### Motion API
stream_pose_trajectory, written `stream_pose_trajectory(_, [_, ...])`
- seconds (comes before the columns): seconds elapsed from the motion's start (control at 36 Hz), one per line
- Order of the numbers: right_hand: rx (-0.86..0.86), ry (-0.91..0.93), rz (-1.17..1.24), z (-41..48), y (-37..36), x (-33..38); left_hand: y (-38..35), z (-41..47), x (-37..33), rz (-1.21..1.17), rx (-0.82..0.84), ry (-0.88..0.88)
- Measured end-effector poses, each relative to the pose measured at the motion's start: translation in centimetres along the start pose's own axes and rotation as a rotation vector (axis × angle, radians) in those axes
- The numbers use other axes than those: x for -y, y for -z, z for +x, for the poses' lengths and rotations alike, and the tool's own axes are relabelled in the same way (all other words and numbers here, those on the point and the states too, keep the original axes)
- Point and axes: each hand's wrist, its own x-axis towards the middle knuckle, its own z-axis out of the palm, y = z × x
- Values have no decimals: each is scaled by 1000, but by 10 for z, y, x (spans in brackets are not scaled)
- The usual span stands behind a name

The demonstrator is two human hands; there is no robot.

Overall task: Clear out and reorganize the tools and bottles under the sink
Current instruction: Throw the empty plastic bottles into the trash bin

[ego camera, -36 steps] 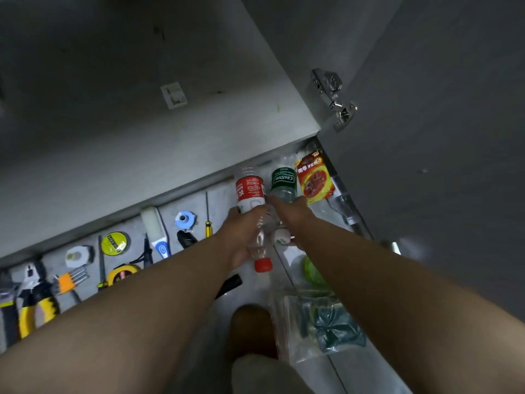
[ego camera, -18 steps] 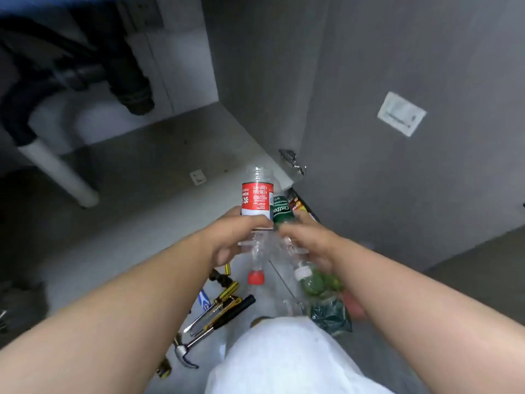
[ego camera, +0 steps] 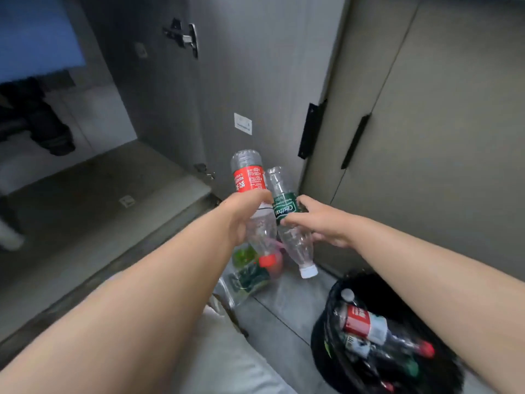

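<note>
My left hand [ego camera: 244, 214] grips an empty clear bottle with a red label [ego camera: 249, 177] and red cap, held with the cap pointing down. My right hand [ego camera: 315, 220] grips a second empty clear bottle with a green label [ego camera: 284, 207] and white cap, also cap-down. Both bottles are in the air, side by side, in front of the open cabinet door [ego camera: 255, 81]. A black bin bag [ego camera: 366, 282] with several empty bottles inside stands on the floor below my right forearm.
The open under-sink cabinet floor [ego camera: 93, 200] lies to the left, with dark pipes [ego camera: 48, 129] at its back. A clear plastic bag with green and red items [ego camera: 250, 271] lies on the floor under the bottles. Closed cabinet doors with black handles [ego camera: 355, 140] stand at the right.
Both hands lifted the two bottles off the floor and carried them up and to the right. The view swung right; the tools left the frame and the bin bag came into view.
</note>
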Motion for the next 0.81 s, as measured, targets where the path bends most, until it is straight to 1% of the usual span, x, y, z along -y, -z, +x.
stream_pose_trajectory(0.06, [11, -65, -59, -27, 22, -26, -18, -5, 21, -9, 94, 15])
stream_pose_trajectory(0.14, [59, -200, -146, -66, 55, -65, -36, -10, 44, 90, 195, 50])
stream_pose_trajectory(0.25, [112, -350, -267, -116, 86, -107, -52, -12, 54, 251, 320, 6])
stream_pose_trajectory(0.31, [125, -412, -325, -135, 95, -126, -57, -11, 57, 300, 356, 1])
stream_pose_trajectory(0.39, [153, -478, -481, -153, 92, -146, -61, -8, 61, 331, 360, -11])
stream_pose_trajectory(0.47, [159, -469, -693, -155, 75, -165, -64, -4, 60, 332, 338, -26])
stream_pose_trajectory(0.53, [150, -468, -774, -151, 60, -176, -65, -2, 61, 330, 324, -25])
stream_pose_trajectory(0.69, [258, -538, -1056, -135, 19, -190, -60, 1, 63, 321, 319, -9])
stream_pose_trajectory(0.75, [244, -551, -1144, -131, 8, -195, -58, 2, 64, 319, 316, -6])
stream_pose_trajectory(0.81, [176, -520, -1197, -128, -1, -204, -57, 2, 64, 317, 314, 0])
